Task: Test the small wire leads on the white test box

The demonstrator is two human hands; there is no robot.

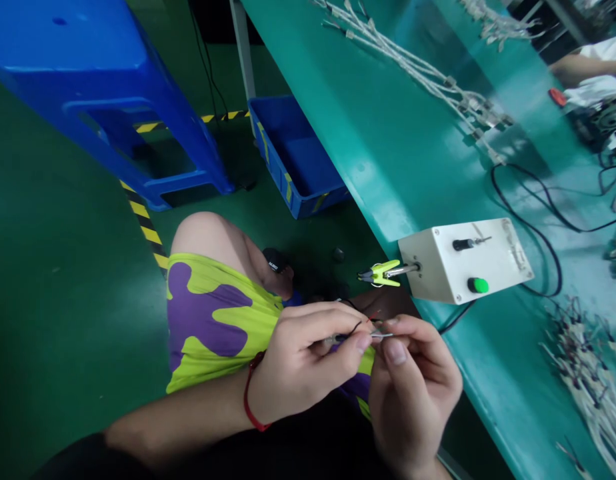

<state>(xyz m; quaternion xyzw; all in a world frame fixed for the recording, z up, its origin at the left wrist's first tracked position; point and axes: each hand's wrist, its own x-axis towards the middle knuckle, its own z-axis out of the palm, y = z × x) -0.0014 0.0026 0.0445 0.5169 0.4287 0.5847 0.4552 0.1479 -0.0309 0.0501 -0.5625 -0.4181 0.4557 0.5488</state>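
Observation:
Thin wires [381, 335], with red, black and pale strands showing, run between my two hands above my lap. My left hand [315, 357], with a red band at the wrist, pinches them between thumb and fingers. At their other end my right hand [418, 380] closes thumb and forefinger on the pale strand. Just beyond my hands, a white box [468, 260] with a green knob and a black switch sits on the table edge. A yellow-green clip [381, 273] sticks out from its side on a metal rod.
The green table [378, 147] carries white cable bundles [418, 77] at the back and more cables [588, 380] at the right. A blue bin [301, 160] and a blue stool [153, 100] stand at the left. Another person's arm [583, 67] shows at the upper right.

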